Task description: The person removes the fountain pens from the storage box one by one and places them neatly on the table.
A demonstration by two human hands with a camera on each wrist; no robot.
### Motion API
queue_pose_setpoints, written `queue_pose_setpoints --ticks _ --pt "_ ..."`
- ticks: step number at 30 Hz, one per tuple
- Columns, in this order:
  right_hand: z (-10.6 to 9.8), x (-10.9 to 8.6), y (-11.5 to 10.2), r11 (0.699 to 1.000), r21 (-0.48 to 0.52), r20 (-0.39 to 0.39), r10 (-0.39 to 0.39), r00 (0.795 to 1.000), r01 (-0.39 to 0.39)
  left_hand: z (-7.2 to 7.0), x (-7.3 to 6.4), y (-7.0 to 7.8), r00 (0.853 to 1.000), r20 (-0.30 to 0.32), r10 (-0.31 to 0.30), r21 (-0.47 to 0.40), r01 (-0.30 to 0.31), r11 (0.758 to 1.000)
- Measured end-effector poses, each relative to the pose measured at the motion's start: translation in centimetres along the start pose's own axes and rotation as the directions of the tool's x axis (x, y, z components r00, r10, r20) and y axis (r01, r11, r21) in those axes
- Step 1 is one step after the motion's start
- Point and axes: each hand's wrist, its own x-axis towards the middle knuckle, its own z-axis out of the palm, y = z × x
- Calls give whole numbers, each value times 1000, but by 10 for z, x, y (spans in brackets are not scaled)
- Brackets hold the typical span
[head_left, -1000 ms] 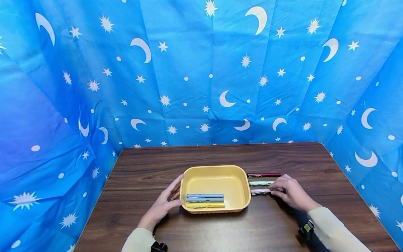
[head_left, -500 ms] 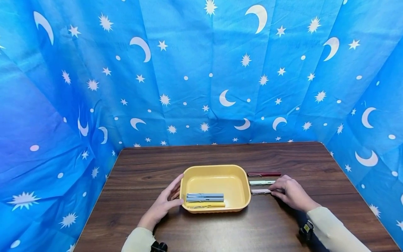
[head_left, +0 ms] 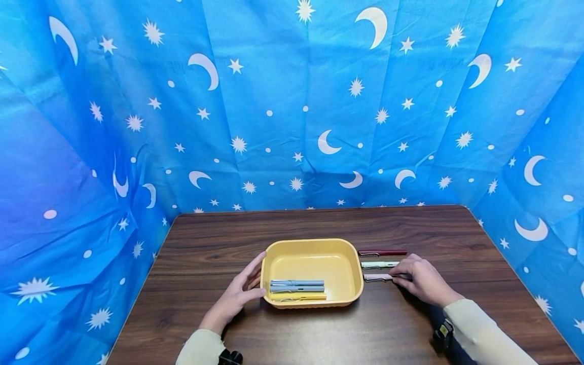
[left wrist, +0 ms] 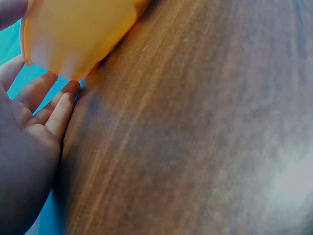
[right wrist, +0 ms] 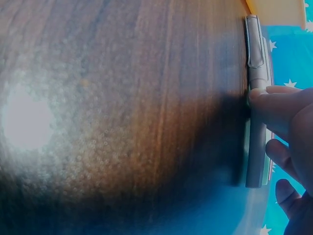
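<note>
A yellow tray (head_left: 315, 245) sits mid-table, with two grey-blue pens (head_left: 296, 287) and a yellow pen (head_left: 298, 297) lying along its near side. My left hand (head_left: 233, 296) rests against the tray's left end, thumb by the near corner. In the left wrist view, its fingers (left wrist: 61, 115) reach out to the outer wall. To the right of the tray, my right hand (head_left: 422, 279) pinches a pale, whitish pen (head_left: 377, 278) lying flat on the table. The right wrist view shows thumb and finger around the middle of this clipped pen (right wrist: 256, 73).
Just beyond the pale pen lie a mint-green pen (head_left: 376, 265) and a dark red pen (head_left: 380, 253), parallel to it. A blue curtain (head_left: 292, 126) with moons and stars surrounds the dark wooden table (head_left: 219, 230) at the back and sides.
</note>
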Motion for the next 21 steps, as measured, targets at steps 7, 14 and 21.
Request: queue_pose_setpoints --ticks 7,14,21 --pt "2 0 1 1000 -8 -15 -12 1000 12 0 1 -1 1000 -1 8 7 -8 1000" --pt "4 -1 2 1000 -11 -12 3 1000 -3 1 0 1 1000 2 5 9 -5 1000" --pt "3 -1 2 1000 -7 -5 18 1000 -18 -1 0 0 999 19 36 7 -36 999"
